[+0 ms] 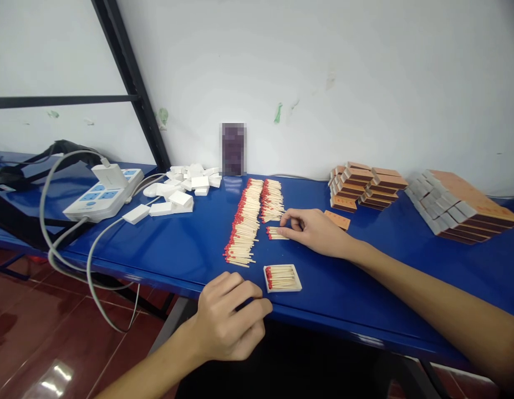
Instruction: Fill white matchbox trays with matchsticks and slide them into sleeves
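Note:
My right hand (315, 230) reaches over the table, fingers bent and thumb and index fingertips on a small row of red-tipped matches (275, 233). Just beyond it lies a short pile of matches (272, 197), and left of that a longer pile of matches (245, 221). My left hand (234, 317) is at the table's front edge, loosely curled with a gap between the fingers and nothing visible in it. Near its fingertips sits a white matchbox tray (299, 285) filled with a layer of matches, their red heads to the left.
White matchbox trays (186, 183) lie heaped at the back left, beside a power strip (102, 194) with looping cables. Stacked orange matchbox sleeves (352, 183) and a larger block of matchboxes (468, 205) stand at the right. One flat sleeve (339, 220) lies behind my right hand.

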The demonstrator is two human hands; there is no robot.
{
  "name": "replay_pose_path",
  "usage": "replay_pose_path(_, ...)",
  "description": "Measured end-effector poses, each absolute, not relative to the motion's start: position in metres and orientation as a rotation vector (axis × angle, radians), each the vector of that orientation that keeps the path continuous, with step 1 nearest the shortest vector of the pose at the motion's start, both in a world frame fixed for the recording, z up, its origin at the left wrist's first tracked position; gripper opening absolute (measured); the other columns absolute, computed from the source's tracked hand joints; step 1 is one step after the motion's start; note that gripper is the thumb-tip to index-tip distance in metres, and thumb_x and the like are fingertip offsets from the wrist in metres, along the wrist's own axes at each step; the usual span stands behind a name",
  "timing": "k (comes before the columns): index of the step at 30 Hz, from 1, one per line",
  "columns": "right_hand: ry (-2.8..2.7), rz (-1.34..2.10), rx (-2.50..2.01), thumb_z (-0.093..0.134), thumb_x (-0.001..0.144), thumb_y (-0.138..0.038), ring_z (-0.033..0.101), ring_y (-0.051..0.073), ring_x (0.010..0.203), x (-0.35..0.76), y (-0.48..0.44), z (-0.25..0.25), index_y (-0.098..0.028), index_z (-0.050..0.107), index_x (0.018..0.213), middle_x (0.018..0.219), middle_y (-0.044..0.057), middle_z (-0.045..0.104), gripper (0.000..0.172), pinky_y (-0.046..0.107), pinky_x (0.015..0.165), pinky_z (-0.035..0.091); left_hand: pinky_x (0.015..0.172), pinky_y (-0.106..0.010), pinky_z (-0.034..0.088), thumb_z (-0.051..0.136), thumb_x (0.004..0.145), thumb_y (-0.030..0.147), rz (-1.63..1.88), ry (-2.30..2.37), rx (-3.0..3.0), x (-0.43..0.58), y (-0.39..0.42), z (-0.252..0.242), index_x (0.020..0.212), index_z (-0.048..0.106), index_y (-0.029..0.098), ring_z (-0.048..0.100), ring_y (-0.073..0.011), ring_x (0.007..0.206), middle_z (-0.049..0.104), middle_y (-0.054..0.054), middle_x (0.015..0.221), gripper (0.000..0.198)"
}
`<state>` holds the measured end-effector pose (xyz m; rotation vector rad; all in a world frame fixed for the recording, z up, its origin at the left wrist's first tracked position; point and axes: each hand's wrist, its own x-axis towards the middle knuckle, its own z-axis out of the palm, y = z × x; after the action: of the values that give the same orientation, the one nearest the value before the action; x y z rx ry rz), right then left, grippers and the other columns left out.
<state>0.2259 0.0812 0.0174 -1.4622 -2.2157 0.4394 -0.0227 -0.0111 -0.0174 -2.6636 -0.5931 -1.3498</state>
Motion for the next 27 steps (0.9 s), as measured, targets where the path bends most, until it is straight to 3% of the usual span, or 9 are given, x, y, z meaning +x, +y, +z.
replay_pose_path(17,-2.224,0.447,-1.470,0.059,0.086,-0.050,0.043,0.012,0.053,0.2240,0.0767,0.0217,-0.022,0.063,0.086,0.058,-0.006,0.051,0.029,0.027,0.055,0.029,0.053,-0.029,0.034,0.051,0.076,0.003,-1.352,-0.585,-2.662,-0.0221,-0.0113,-0.0171,0.082,0.065,0.017,0.045,-0.0151,0.059,0.064,-0.004,0.072,0.020)
replay_pose_path(27,-2.245,0.470,-1.419,0.060,0.083,-0.060,0.041,0.012,0.055,0.2253,0.0732,0.0236,-0.021,0.066,0.098,0.061,-0.005,0.048,0.042,0.027,0.055,0.029,0.053,-0.029,0.037,0.050,0.077,0.003,-1.367,-0.587,-2.651,-0.0223,-0.0109,-0.0182,0.084,0.065,0.017,0.048,-0.0146,0.060,0.064,-0.004,0.075,0.021)
